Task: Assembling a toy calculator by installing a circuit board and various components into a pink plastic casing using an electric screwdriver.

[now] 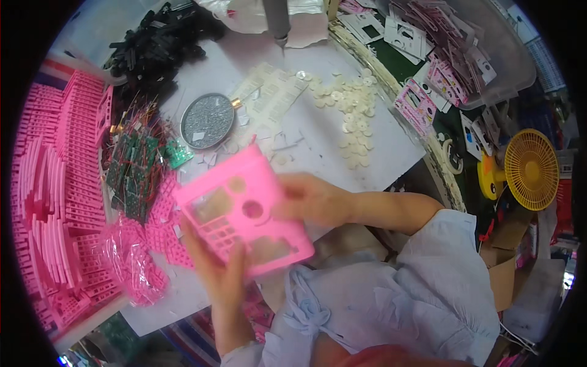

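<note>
A pink plastic casing (249, 205) with square, round and oblong cut-outs is held tilted over the near side of the table. My left hand (221, 263) grips its lower left edge, the thumb lying across the front. At the casing's right side, my right hand (315, 199) is closed on the edge; its fingers are slightly blurred and partly hidden. Beyond the casing are a round dish of silver-grey granules (208, 120), sheets of small labels (269, 98) and scattered cream discs (354, 116).
Pink panels (52, 177) stand stacked at the left, beside green circuit boards (136, 168) with wires and pink keypads in a clear bag (131, 257). Black parts (162, 46) are heaped at far left. An electric screwdriver (278, 24) hangs above. A yellow fan (531, 170) stands right.
</note>
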`<state>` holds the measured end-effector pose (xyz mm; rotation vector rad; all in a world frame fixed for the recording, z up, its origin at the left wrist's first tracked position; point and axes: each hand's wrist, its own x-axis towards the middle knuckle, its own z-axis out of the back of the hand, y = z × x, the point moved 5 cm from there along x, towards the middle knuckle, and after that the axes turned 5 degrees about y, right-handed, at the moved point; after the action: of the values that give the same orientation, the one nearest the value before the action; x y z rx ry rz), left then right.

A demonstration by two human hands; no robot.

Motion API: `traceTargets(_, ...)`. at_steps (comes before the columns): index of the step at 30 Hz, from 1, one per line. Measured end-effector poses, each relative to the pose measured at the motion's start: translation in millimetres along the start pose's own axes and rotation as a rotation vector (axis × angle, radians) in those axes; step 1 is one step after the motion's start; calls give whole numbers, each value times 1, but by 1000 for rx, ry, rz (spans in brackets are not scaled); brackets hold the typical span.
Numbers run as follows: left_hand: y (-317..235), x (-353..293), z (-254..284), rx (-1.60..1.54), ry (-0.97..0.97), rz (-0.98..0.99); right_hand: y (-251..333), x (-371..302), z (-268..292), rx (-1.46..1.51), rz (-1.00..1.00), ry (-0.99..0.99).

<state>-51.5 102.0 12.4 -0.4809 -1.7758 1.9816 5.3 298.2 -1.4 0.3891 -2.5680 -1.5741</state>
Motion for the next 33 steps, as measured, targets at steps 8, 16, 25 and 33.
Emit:
traceTargets(8, 17, 1, 21, -95, -114, 41, 84, -144, 195, -1842, -287, -1006)
traceTargets(16, 39, -3, -7, -158, 112, 115, 86, -130, 144, -1613, 263, -903)
traceTargets(25, 57, -10, -21, -611, -37, 321, 9, 1, -52, -1434, 598, 77)
traceTargets(33, 66, -25, 19, -446, -123, 194, -50, 28, 11, 88, 88, -112)
